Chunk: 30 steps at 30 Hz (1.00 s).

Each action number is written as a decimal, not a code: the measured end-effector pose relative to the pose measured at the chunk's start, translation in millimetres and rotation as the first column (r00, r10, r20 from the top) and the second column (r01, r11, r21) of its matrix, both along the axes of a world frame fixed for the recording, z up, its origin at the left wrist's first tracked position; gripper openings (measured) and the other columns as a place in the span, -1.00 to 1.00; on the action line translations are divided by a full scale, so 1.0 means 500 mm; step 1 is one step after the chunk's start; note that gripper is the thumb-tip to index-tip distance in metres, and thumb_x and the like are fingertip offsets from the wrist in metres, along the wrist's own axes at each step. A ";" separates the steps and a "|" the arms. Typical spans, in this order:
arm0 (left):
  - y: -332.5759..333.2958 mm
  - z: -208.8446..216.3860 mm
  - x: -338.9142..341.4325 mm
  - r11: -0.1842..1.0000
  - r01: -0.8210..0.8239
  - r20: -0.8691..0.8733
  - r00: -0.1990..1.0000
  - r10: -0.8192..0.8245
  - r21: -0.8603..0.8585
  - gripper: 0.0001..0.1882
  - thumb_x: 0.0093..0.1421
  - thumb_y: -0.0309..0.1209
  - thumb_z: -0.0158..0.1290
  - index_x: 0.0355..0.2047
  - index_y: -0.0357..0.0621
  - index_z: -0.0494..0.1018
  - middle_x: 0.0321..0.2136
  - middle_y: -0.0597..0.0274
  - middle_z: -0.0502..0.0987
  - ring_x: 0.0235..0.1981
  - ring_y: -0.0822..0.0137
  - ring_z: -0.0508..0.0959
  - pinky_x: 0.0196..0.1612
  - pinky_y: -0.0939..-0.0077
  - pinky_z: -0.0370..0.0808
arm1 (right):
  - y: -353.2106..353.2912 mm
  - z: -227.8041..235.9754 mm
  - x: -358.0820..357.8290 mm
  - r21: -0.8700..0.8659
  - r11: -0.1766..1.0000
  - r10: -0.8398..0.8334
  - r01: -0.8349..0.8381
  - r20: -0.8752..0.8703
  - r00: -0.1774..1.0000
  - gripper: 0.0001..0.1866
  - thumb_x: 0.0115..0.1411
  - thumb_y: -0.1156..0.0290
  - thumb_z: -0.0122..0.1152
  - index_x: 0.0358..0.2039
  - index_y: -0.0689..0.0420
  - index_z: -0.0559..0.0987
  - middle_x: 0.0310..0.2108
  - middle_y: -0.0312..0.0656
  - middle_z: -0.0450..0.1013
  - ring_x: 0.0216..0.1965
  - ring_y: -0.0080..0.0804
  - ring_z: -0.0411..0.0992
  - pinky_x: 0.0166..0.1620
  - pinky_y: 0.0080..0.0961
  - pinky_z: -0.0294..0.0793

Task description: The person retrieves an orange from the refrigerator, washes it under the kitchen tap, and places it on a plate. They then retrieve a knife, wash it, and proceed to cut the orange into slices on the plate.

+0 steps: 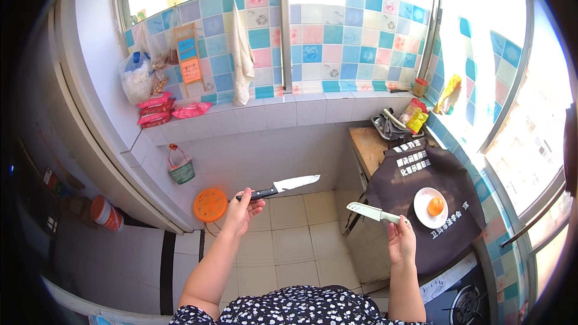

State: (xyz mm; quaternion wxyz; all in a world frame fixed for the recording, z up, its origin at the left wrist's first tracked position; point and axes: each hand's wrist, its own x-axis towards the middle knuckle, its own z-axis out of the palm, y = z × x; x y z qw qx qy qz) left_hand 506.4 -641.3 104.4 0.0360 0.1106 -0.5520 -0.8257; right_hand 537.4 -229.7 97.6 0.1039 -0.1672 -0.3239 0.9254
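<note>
My left hand (242, 212) grips the black handle of a kitchen knife (295, 183), its bare metal blade pointing right over the floor. In my right hand (401, 239) is a pale green knife (374, 212), held by the handle; its light-coloured blade points left. Both knives are up in the air, apart from each other. Right of my right hand, a white plate (421, 209) holds an orange fruit (435, 206). The plate lies on a dark apron (391, 183) with white printing, spread over the counter.
A gas stove (466, 306) is at the lower right. On the counter's far end stands a tray (391, 126) with packets. An orange stool (210, 204) and a red-and-white bucket (107, 213) are at the left. A cloth (242, 54) hangs from the tiled wall above the ledge.
</note>
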 end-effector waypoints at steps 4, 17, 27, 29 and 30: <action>0.134 -0.011 -0.199 0.970 0.102 -0.068 0.994 -0.089 0.219 -0.74 0.32 -0.24 -0.16 -0.21 -0.20 0.32 -0.34 0.15 0.50 -0.29 0.37 0.55 -0.25 0.53 0.54 | 0.083 -0.023 -0.051 -0.015 0.993 -0.114 0.115 0.055 0.992 -0.90 0.23 0.44 0.07 -0.26 0.14 0.42 -0.35 -0.31 0.41 -0.35 -0.57 0.43 -0.24 -0.67 0.55; 0.425 0.007 -0.901 0.916 0.346 -0.163 0.934 -0.317 0.202 -0.76 0.33 -0.33 -0.17 -0.15 -0.26 0.31 -0.30 0.15 0.49 -0.27 0.42 0.52 -0.21 0.54 0.51 | 0.134 -0.076 -0.281 0.010 0.903 -0.427 0.431 0.141 0.893 -0.87 0.24 0.41 0.07 -0.22 0.14 0.40 -0.31 -0.32 0.40 -0.31 -0.61 0.40 -0.20 -0.72 0.51; 0.584 -0.051 -1.342 0.881 0.410 -0.052 0.911 -0.410 0.235 -0.79 0.29 -0.35 -0.11 -0.17 -0.23 0.34 -0.38 0.20 0.50 -0.38 0.41 0.51 -0.32 0.55 0.50 | 0.090 0.005 -0.499 0.067 0.715 -0.696 0.696 0.160 0.700 -0.90 0.23 0.42 0.07 -0.25 0.12 0.42 -0.32 -0.31 0.40 -0.29 -0.59 0.41 -0.16 -0.72 0.49; 0.596 -0.064 -1.381 0.862 0.414 -0.055 0.907 -0.417 0.291 -0.81 0.29 -0.37 -0.12 -0.19 -0.23 0.36 -0.36 0.19 0.51 -0.35 0.40 0.51 -0.29 0.53 0.51 | 0.080 0.012 -0.527 0.050 0.701 -0.709 0.711 0.158 0.687 -0.90 0.23 0.44 0.08 -0.26 0.14 0.42 -0.31 -0.28 0.40 -0.28 -0.56 0.42 -0.16 -0.71 0.49; 0.607 -0.056 -1.380 0.840 0.397 -0.053 0.912 -0.408 0.370 -0.82 0.29 -0.38 -0.12 -0.20 -0.23 0.37 -0.32 0.17 0.51 -0.31 0.39 0.51 -0.27 0.52 0.51 | 0.075 0.014 -0.537 0.049 0.691 -0.719 0.721 0.153 0.678 -0.90 0.23 0.44 0.08 -0.26 0.15 0.42 -0.31 -0.28 0.40 -0.28 -0.56 0.42 -0.16 -0.71 0.50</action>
